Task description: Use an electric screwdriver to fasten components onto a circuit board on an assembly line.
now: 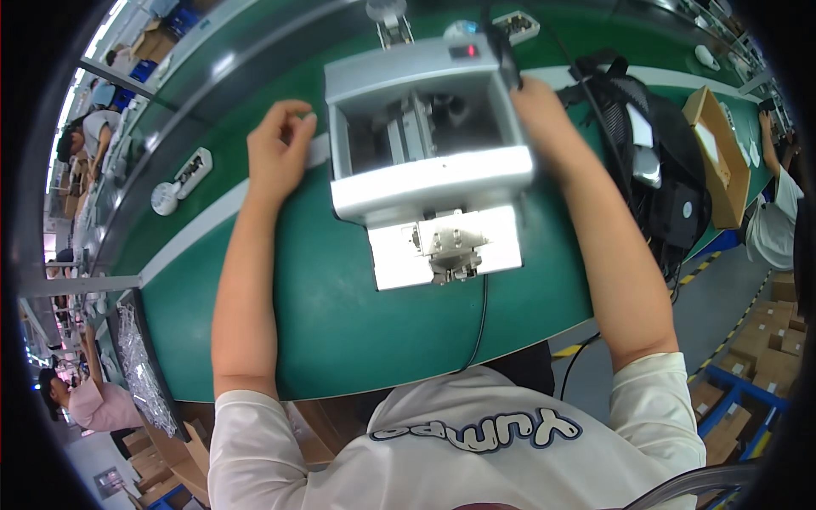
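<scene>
While the left hand (pixel 279 153) curls empty at the machine's (pixel 433 185) nine o'clock, the right hand's (pixel 539 115) grip, two o'clock, I cannot tell.

At right, a black backpack (pixel 676 183) — beside it, a cardboard box (pixel 734 202).

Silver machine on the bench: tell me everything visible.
The silver machine has a boxy, metallic-looking housing, open around an inner mechanism, with a red display lit at far right. A bright plate with a metal bracket lies at its near side. It stands on the green bench, right hand at its right side, contact unclear; left hand apart.
</scene>
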Tool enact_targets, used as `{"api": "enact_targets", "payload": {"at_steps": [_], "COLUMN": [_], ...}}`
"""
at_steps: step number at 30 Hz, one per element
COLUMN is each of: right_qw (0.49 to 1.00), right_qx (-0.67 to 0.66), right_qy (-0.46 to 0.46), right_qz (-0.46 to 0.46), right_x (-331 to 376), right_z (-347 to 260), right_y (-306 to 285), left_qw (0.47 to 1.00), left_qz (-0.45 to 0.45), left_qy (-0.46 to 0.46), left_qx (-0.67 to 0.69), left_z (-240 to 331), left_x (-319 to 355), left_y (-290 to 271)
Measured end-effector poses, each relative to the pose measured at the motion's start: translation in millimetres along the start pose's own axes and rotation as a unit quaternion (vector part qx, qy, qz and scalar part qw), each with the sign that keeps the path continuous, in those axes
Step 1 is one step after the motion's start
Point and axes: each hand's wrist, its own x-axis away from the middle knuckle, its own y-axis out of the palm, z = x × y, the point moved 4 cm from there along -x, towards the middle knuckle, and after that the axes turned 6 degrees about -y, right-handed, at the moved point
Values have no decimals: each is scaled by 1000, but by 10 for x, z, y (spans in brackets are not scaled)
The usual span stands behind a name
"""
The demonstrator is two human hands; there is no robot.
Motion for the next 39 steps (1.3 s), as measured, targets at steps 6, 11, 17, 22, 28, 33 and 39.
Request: {"api": "enact_targets", "payload": {"at_steps": [6,11,17,22,28,33,39], "right_qw": [992,996,997,997,990,951,994], "right_qx": [90,-77,-10,30,40,-291,24], "right_qy": [-84,46,71,-58,-103,106,-66], "right_qz": [-1,-26,-17,-45,-83,27,-81], "right_x": [-129,-189,-58,-265,-314,-2,-157], "right_z": [93,640,36,315,365,212,243], "right_y": [-53,-268,31,-118,-139,-40,-86], "left_qw": [999,961,979,993,994,993,991], "left_qz": [-14,40,-72,-74,-33,-11,-32], "left_qy": [-31,-181,-189,-53,65,109,90], "left_qx": [-1,207,24,-76,-80,-52,-97], "left_z": [-200,-754,-560,-98,-138,-367,-402], "left_x": [-15,-168,-1,23,-39,-69,-33], "left_y": [9,-107,-87,47,-38,-129,-96]}}
